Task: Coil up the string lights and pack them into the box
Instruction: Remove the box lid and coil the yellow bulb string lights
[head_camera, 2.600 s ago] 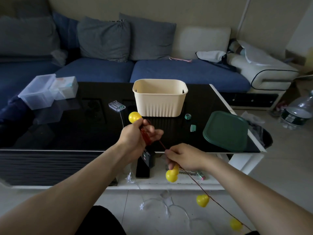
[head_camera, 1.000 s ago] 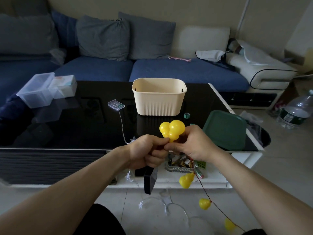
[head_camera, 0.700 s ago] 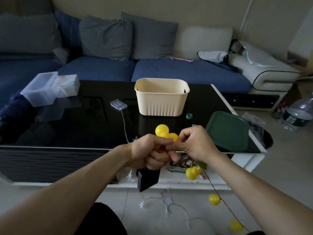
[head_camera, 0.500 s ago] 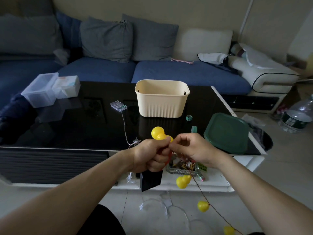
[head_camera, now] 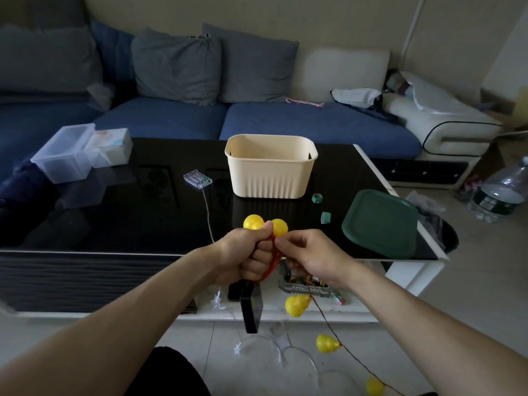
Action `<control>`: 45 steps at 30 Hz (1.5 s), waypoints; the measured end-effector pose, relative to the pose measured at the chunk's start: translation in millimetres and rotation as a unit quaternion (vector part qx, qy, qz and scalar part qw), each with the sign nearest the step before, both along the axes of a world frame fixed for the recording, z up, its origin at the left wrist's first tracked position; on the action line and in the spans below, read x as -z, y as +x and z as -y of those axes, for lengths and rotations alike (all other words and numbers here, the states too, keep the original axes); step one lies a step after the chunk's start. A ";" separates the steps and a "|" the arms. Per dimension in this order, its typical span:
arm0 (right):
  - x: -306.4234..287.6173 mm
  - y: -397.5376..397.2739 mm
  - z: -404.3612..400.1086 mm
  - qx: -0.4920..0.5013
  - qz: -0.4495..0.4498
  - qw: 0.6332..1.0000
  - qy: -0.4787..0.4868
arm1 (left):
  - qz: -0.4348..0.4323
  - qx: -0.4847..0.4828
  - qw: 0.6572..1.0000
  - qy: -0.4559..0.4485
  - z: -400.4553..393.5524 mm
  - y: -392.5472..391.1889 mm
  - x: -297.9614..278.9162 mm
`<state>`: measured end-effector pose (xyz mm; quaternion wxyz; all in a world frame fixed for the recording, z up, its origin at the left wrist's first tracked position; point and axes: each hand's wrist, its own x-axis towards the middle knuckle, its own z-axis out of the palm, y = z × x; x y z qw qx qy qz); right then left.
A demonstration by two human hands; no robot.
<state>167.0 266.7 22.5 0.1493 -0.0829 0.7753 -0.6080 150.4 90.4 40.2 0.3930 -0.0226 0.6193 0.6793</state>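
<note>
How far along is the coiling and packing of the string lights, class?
Done: a few red wire loops and two yellow bulbs sit bunched in the left hand. In hand: the right hand pinches the wire to feed more. Left: three bulbs hang uncoiled, and the cream box holds no lights.

Dim room, plain beige wall (head_camera: 328, 21) at far side. Blue sofa (head_camera: 300, 121) along wall, grey cushions (head_camera: 177, 64) on backrest, cream cushion (head_camera: 340, 72) to right. Glossy black coffee table (head_camera: 128, 218) near, white base. Pale tiled floor (head_camera: 471, 281) right and near.
</note>
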 end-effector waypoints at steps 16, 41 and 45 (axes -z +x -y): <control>1.6 -8.5 25.4 0.175 -0.045 0.983 0.043 | -0.113 -0.031 0.992 -0.047 11.0 -2.2 -20.1; -8.7 -16.1 8.0 0.168 -0.139 0.975 0.049 | -0.278 -0.090 0.954 -0.068 24.5 -10.7 -19.3; -7.1 -13.4 13.7 0.144 -0.145 0.975 0.091 | -0.179 -0.162 0.966 0.093 15.2 -10.7 -21.0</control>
